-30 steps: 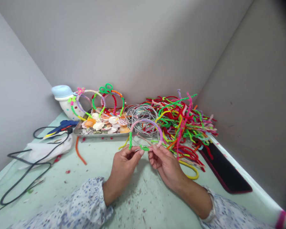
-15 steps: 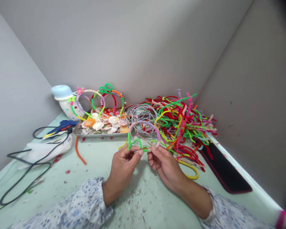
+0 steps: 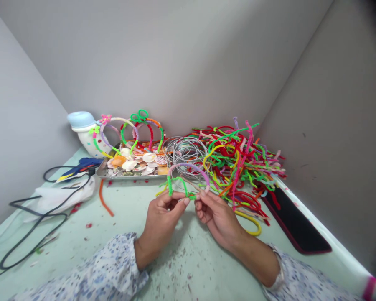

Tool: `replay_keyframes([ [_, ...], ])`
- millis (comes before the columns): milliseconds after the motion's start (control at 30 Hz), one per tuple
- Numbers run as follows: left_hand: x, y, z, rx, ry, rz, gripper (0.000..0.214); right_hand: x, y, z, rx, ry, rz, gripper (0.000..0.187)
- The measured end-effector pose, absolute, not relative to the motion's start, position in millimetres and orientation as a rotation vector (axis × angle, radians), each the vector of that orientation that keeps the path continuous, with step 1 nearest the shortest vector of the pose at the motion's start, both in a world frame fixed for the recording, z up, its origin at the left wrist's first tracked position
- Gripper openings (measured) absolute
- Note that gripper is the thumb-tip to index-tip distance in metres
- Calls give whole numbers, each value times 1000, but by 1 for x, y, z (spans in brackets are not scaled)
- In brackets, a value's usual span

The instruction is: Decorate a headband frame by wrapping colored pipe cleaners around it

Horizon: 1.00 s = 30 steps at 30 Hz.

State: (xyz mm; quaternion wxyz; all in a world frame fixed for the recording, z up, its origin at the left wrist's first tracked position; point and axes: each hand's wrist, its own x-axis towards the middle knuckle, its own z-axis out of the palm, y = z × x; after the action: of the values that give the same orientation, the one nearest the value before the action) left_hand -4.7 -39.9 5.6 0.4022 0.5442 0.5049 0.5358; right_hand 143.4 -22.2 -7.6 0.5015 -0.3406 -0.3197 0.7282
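Observation:
Both my hands hold a thin hoop wrapped in fuzzy pipe cleaner, pink and lilac over the top and bright green on the left. My left hand pinches its lower left part between thumb and forefinger. A loose green pipe cleaner arches up from near my left fingertips. Close by on the right, my right hand is closed on the hoop's lower right end, its other fingers curled. Between the two thumbs a short green-wrapped stretch shows, with a bit of red; the fingers cover what lies under them.
Behind the hands stand a tray of shells, wrapped hoops, coiled grey wire and a heap of pipe cleaners. Left lie a black cable and plastic bag; right, a black flat case.
The hoop's top has tipped slightly lower and to the left. The loose green pipe cleaner has shifted a little. Both hands keep nearly the same place and grip.

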Motion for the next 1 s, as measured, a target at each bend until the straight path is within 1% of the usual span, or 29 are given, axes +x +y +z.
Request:
replay_keyframes([
  [300,-7,-41,9,1565,1255,1331,10,144,-22,-7,-823,-760,1786,28],
  [600,-4,-43,3,1377,1175,1368,11,143,-22,-7,-815,-734,1775,26],
  [1000,-8,-39,-1,1484,1292,1331,8,144,-22,-9,-835,-742,1775,28],
])
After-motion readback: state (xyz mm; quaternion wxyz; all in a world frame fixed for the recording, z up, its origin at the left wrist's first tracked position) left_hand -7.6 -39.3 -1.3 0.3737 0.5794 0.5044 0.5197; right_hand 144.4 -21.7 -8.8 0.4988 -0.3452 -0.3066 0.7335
